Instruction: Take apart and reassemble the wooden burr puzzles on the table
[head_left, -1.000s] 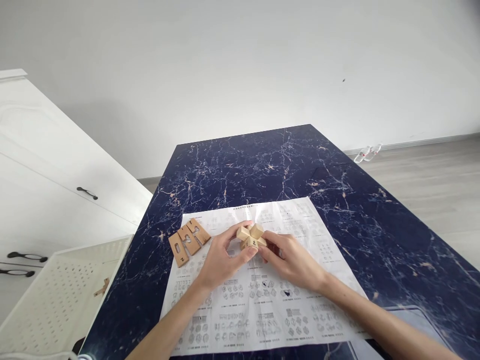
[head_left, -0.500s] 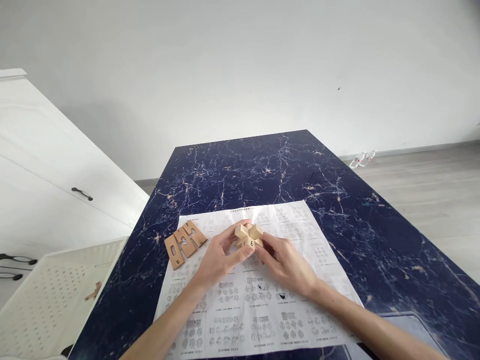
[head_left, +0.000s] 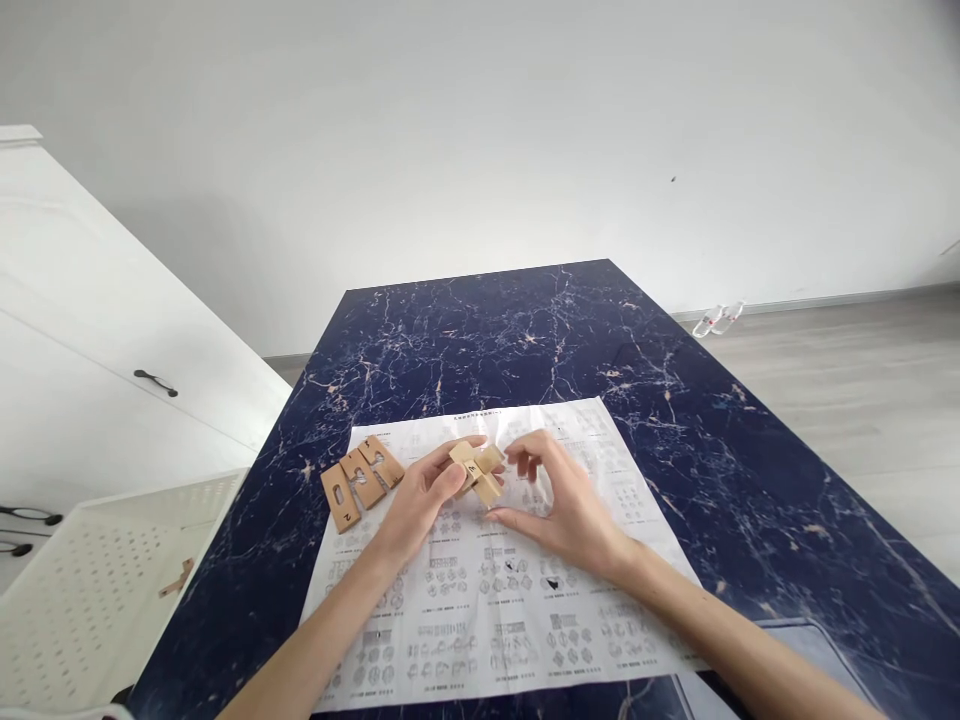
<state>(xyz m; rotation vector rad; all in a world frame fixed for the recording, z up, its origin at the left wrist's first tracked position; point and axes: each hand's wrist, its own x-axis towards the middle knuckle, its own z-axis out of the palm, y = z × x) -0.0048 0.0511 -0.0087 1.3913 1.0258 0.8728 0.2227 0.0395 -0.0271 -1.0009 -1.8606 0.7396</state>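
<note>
A pale wooden burr puzzle, its interlocked blocks forming a star shape, is gripped by my left hand between thumb and fingers. One block end carries a dark printed mark. My right hand is just right of the puzzle, thumb and fingers spread apart, fingertips close to the blocks. Both hands are above a printed instruction sheet covered with small puzzle diagrams. Left of my left hand lie flat brown wooden pieces with cut-out slots and printed numbers, partly on the sheet.
The dark blue marbled table ends near a light wall. On the left are a white cabinet and a perforated white bin with a small wooden piece. Clear objects with red spots appear beyond the table's right edge.
My right hand has let go of the puzzle and opened, moving slightly right. The puzzle has turned and shifted left in my left hand. The view has shifted slightly.
</note>
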